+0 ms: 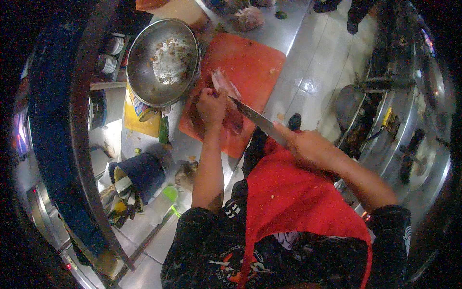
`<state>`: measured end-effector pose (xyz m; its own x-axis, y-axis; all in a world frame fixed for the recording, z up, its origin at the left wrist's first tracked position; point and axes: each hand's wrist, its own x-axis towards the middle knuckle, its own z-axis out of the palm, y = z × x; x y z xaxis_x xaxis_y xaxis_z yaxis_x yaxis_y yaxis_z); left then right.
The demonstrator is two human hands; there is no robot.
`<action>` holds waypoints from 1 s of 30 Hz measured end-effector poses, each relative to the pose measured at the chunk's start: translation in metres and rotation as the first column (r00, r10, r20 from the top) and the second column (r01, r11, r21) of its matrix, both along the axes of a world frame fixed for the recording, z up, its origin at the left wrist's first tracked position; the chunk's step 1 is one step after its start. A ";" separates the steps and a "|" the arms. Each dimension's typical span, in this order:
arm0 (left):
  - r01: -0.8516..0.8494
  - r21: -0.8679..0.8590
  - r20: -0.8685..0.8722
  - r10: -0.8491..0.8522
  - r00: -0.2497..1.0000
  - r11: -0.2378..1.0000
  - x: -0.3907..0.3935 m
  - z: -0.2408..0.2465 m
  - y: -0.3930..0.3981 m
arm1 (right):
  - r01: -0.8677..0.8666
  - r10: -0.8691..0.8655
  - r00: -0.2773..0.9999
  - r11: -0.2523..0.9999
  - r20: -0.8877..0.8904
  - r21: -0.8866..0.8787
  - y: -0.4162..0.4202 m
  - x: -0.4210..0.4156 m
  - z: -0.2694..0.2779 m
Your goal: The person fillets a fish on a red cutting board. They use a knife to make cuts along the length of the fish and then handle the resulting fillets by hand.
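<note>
My right hand [306, 146] grips a long kitchen knife [258, 117]. Its blade points up and left, and the tip end lies at the raw meat. With its fingers curled, my left hand [211, 106] holds the raw meat [234, 121] beside the tip of the blade. A pale, fatty-looking part [223, 83] of the meat reaches away above my knuckles, while a darker red part shows beside my left wrist. Under the meat is a red-orange cutting board [260, 65]. My left hand hides some of the meat.
A metal pan [139, 68] with brown food bits on a perforated base stands left of the board. Below it lie a can [144, 111] and a yellow board [135, 123]. A dark blue container [140, 173] holds utensils. Bagged food [249, 18] lies at the far end. Cooking equipment [379, 123] stands right.
</note>
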<state>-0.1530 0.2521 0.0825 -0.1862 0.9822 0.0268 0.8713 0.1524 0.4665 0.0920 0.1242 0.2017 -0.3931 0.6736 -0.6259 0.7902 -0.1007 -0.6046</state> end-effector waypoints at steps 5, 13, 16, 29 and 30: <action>0.001 0.051 0.046 -0.004 0.999 0.999 0.000 0.007 -0.002 | 0.107 -0.109 0.981 0.994 -0.163 -0.023 0.006 0.011 -0.002; -0.069 0.097 0.152 0.053 0.987 0.993 0.009 -0.001 -0.005 | 0.221 -0.197 0.939 0.974 -0.280 0.056 0.032 -0.019 -0.010; -0.086 0.192 0.198 0.047 0.979 0.978 0.009 -0.003 -0.008 | 0.172 -0.117 0.918 0.978 -0.380 0.115 0.043 -0.023 -0.039; -0.096 0.190 0.174 0.063 0.983 0.977 0.009 -0.012 -0.009 | -0.028 0.028 1.000 1.000 0.001 -0.011 0.004 0.008 -0.013; -0.086 0.196 0.159 0.055 0.986 0.977 0.010 -0.010 -0.011 | -0.048 0.048 0.999 0.996 -0.007 0.070 -0.004 0.010 -0.020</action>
<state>-0.1426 0.2412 0.0720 -0.2719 0.9437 0.1884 0.7782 0.1005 0.6200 0.1016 0.1207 0.1819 -0.4314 0.6958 -0.5743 0.7876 -0.0199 -0.6158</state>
